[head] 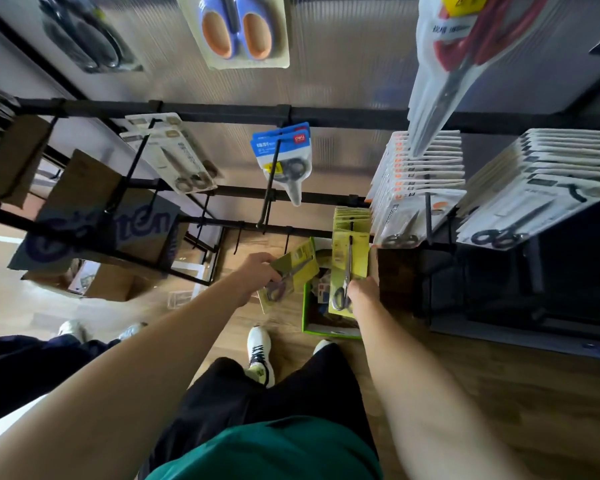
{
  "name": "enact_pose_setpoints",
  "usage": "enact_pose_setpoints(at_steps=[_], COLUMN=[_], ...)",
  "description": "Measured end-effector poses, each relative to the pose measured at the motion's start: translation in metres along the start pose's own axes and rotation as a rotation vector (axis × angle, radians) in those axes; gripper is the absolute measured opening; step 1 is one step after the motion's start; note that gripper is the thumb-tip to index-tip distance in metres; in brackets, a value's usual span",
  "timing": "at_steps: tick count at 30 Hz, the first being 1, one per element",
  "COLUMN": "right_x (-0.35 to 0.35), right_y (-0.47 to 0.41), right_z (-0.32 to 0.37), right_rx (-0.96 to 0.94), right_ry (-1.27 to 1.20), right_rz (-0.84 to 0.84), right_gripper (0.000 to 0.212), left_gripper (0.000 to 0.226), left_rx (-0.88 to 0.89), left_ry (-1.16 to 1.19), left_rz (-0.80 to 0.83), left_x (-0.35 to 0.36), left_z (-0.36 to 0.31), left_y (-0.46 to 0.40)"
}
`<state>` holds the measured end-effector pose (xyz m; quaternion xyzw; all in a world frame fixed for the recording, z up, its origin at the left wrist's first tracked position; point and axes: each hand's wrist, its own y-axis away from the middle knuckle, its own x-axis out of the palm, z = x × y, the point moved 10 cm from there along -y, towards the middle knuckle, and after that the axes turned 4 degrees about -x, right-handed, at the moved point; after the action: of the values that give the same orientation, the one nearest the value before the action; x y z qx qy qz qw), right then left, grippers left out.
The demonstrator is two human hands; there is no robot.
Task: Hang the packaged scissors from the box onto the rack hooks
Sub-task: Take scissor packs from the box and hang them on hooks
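Note:
My left hand [257, 273] grips a yellow-green scissors pack [293, 271], tilted, just below an empty black rack hook [287, 239]. My right hand [362, 292] holds the lower end of another yellow-green scissors pack [349, 268] that hangs at the front of a row of like packs [352, 218] on a hook. Under both hands, a green box [326, 327] sits on the floor with more packs inside.
The black rack [222, 110] carries blue scissors packs [284, 161], white packs [416, 181] at right, and beige packs [174, 150] at left. Cardboard boxes [94, 209] stand at left. Another person's legs [32, 362] are at lower left. My feet [258, 355] stand on the wooden floor.

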<state>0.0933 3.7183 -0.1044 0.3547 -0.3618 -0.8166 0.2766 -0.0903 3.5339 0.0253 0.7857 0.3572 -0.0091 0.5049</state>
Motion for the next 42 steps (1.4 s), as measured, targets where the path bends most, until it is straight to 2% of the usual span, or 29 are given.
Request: enact_pose_setpoints(at_steps=[9, 12, 15, 18, 21, 22, 25, 28, 30, 33, 36, 42], right_x=[-0.007, 0.000, 0.018, 0.038, 0.047, 0.046, 0.042, 0.035, 0.024, 0.000, -0.024, -0.037], right_y=[-0.026, -0.018, 0.004, 0.027, 0.041, 0.042, 0.039, 0.031, 0.018, 0.007, 0.007, -0.004], right_z=[0.004, -0.007, -0.017, -0.007, 0.001, 0.001, -0.004, -0.007, -0.006, 0.009, 0.029, 0.046], right_rx=[-0.052, 0.000, 0.101, 0.096, 0.071, 0.067, 0.051, 0.023, -0.039, -0.216, -0.347, -0.357], right_ry=[0.016, 0.044, -0.145, -0.286, -0.429, -0.471, -0.504, -0.496, -0.413, -0.176, 0.048, 0.093], right_rz=[-0.020, 0.097, 0.268, 0.430, 0.480, 0.468, 0.401, 0.343, 0.254, 0.099, -0.037, -0.092], right_gripper=[0.053, 0.043, 0.038, 0.040, 0.023, 0.017, 0.018, 0.011, 0.008, 0.016, 0.013, 0.013], left_gripper=[0.038, 0.037, 0.036, 0.038, 0.042, 0.044, 0.043, 0.041, 0.042, 0.043, 0.045, 0.037], left_rx=[-0.009, -0.012, -0.027, -0.041, -0.038, -0.036, -0.013, 0.047, 0.107, 0.158, 0.181, 0.191], left_ry=[0.034, 0.042, 0.044, -0.016, -0.106, -0.135, -0.223, -0.366, -0.444, -0.499, -0.535, -0.548], left_rz=[0.023, 0.033, 0.072, 0.130, 0.199, 0.201, 0.175, 0.126, 0.067, 0.004, -0.028, -0.050], left_x=[0.011, 0.011, 0.013, 0.020, 0.032, 0.035, 0.041, 0.046, 0.044, 0.040, 0.040, 0.043], left_z=[0.014, 0.017, 0.021, 0.022, 0.024, 0.025, 0.026, 0.022, 0.016, 0.004, -0.009, -0.023], left_y=[-0.029, -0.021, -0.014, -0.009, -0.005, -0.005, -0.006, -0.007, -0.008, -0.009, -0.012, -0.022])
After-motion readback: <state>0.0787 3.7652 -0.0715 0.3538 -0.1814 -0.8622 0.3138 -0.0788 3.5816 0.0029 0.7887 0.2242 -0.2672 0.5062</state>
